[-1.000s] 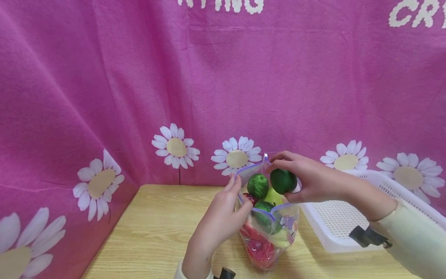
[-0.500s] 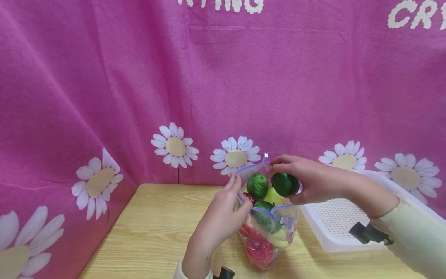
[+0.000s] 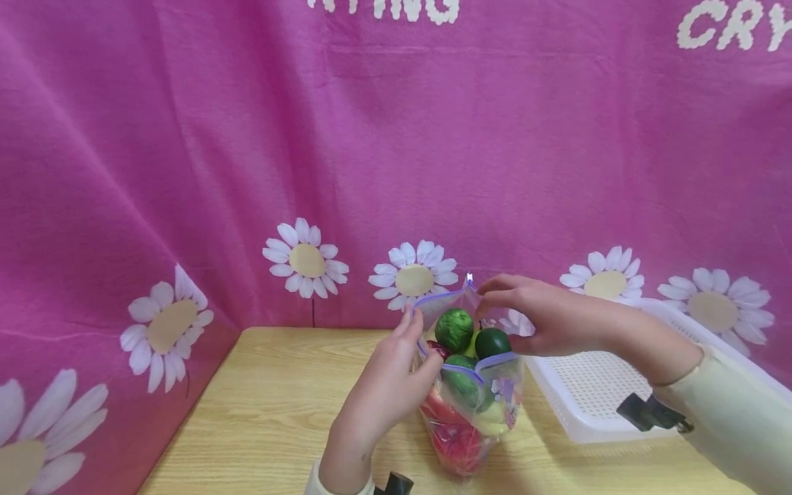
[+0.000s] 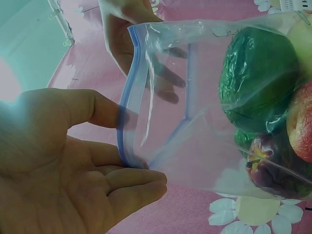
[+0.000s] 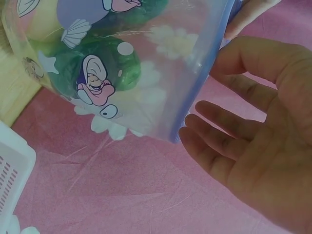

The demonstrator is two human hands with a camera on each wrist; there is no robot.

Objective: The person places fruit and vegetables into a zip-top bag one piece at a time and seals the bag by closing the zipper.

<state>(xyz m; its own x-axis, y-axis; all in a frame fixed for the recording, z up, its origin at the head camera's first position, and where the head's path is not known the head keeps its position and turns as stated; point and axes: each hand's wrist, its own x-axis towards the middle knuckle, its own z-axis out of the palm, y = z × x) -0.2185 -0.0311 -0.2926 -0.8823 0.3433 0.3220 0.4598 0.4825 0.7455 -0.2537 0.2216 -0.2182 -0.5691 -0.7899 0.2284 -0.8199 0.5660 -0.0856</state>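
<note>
A clear zip bag (image 3: 460,426) with a purple-blue rim stands on the table, its mouth spread. Inside are a dark green round fruit (image 3: 493,343), a bumpy green fruit or vegetable (image 3: 454,328), another green one behind the front film, and red fruit (image 3: 456,443) at the bottom. My left hand (image 3: 390,385) pinches the left rim between thumb and fingers; the left wrist view shows this grip (image 4: 97,151). At the right rim, my right hand (image 3: 551,316) has loosely bent fingers with nothing between them. In the right wrist view its fingertips (image 5: 187,134) are at the rim.
A white perforated basket (image 3: 578,426) stands on the table right of the bag, partly behind my right forearm. The wooden table (image 3: 278,405) extends to the left. A pink cloth (image 3: 526,137) with daisies hangs behind and at the left.
My right hand has let go of the dark green round fruit, which has dropped down into the bag. The left hand still pinches the rim. The head view has shifted slightly.
</note>
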